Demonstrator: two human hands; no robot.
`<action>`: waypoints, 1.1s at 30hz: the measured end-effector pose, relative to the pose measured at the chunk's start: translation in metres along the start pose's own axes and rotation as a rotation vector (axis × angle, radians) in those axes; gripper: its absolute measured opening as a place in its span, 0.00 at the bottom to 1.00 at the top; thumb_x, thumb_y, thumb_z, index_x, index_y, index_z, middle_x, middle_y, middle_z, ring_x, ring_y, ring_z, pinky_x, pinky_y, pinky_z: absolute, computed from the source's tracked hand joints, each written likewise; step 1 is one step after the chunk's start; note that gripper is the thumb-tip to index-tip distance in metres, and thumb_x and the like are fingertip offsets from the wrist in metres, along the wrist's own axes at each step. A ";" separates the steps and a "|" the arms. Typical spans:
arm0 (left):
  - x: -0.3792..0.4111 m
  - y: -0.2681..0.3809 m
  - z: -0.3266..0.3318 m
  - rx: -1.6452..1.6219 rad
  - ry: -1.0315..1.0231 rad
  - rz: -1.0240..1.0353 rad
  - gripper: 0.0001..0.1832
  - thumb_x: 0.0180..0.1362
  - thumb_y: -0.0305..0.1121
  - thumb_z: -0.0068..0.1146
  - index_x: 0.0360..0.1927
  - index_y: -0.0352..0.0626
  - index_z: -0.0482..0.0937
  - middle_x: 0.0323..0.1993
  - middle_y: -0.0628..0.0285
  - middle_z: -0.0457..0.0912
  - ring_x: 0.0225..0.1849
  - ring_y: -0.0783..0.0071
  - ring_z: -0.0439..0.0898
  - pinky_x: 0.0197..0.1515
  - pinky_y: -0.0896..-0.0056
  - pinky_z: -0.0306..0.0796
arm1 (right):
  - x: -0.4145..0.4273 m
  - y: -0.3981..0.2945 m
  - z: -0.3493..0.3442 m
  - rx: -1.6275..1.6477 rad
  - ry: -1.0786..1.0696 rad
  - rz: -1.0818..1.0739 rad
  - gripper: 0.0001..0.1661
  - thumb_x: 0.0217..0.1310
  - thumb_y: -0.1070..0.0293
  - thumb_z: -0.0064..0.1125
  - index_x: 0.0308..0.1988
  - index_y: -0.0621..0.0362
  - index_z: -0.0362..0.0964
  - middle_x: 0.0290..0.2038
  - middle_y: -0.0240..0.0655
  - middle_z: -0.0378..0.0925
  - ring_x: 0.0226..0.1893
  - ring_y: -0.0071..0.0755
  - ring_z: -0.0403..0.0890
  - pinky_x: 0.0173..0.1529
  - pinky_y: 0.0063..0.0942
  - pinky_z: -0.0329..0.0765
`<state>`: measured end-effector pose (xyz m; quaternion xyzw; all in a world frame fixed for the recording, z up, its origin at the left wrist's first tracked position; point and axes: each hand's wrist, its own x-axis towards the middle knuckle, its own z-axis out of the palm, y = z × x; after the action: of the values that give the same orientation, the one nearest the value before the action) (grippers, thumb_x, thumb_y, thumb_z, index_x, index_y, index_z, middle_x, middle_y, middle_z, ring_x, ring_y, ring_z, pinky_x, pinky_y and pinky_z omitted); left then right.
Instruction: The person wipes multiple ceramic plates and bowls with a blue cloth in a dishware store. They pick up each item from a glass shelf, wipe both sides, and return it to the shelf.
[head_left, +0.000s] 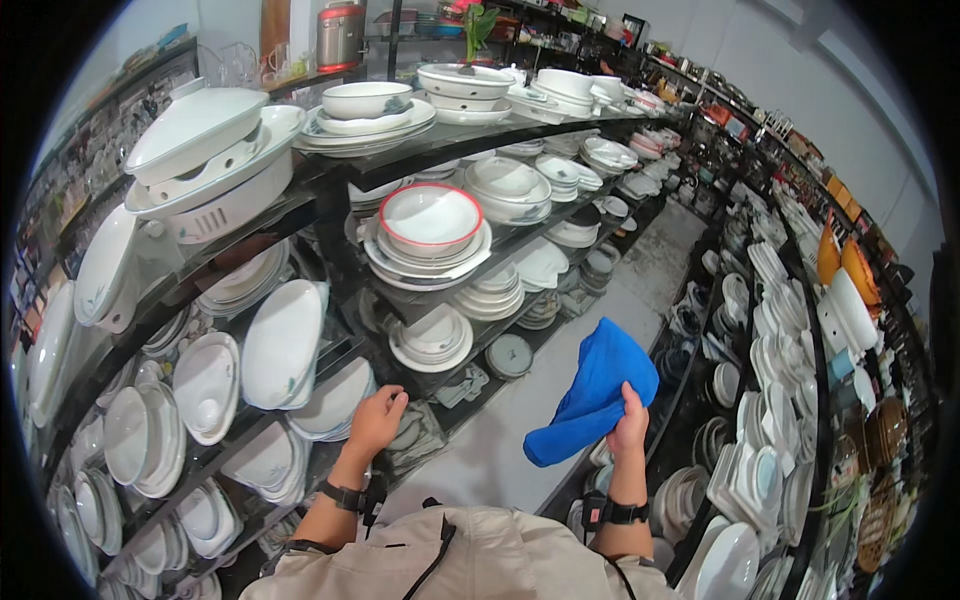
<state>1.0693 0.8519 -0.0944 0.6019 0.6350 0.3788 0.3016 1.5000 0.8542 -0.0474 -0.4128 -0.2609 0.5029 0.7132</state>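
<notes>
A blue cloth (596, 394) hangs over the aisle, pinched between the thumb and fingers of my right hand (628, 424). My left hand (379, 420) is raised beside the left shelves, its fingers curled; nothing shows in it. Near it, a stack of white plates (337, 401) leans on a lower shelf. Above and to the right of that hand, a white bowl with a red rim (431, 214) tops a stack of plates. Further left stands an oval white dish (283, 345), tilted on its shelf.
Black shelves (465, 289) of white dishes line the left side, with a lidded tureen (196, 131) at the upper left. More racks of plates (776, 360) run along the right. A grey floor aisle (600, 300) lies between. Cable-like cords hang at my jacket.
</notes>
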 end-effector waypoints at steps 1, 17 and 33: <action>0.002 -0.001 0.016 -0.024 0.008 0.033 0.20 0.69 0.45 0.56 0.50 0.38 0.83 0.33 0.47 0.86 0.38 0.49 0.86 0.42 0.57 0.76 | 0.007 -0.007 -0.012 -0.017 0.000 -0.012 0.29 0.72 0.59 0.60 0.64 0.64 0.67 0.60 0.42 0.76 0.58 0.45 0.77 0.65 0.44 0.73; 0.117 0.073 0.139 -0.075 -0.128 -0.057 0.18 0.67 0.43 0.59 0.52 0.40 0.83 0.25 0.56 0.83 0.27 0.67 0.81 0.34 0.64 0.74 | 0.120 -0.017 -0.120 -0.073 0.182 0.080 0.34 0.77 0.51 0.54 0.68 0.64 0.62 0.65 0.46 0.72 0.61 0.47 0.76 0.66 0.47 0.74; 0.364 0.158 0.178 -0.160 -0.154 0.205 0.18 0.66 0.38 0.62 0.54 0.40 0.81 0.23 0.61 0.78 0.24 0.73 0.74 0.31 0.68 0.70 | 0.382 -0.021 -0.007 -0.100 0.093 0.026 0.32 0.76 0.52 0.55 0.64 0.68 0.66 0.61 0.44 0.76 0.59 0.42 0.78 0.64 0.40 0.75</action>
<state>1.2693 1.2325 -0.0292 0.6647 0.5132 0.4097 0.3562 1.6529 1.2050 -0.0491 -0.4742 -0.2472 0.4786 0.6965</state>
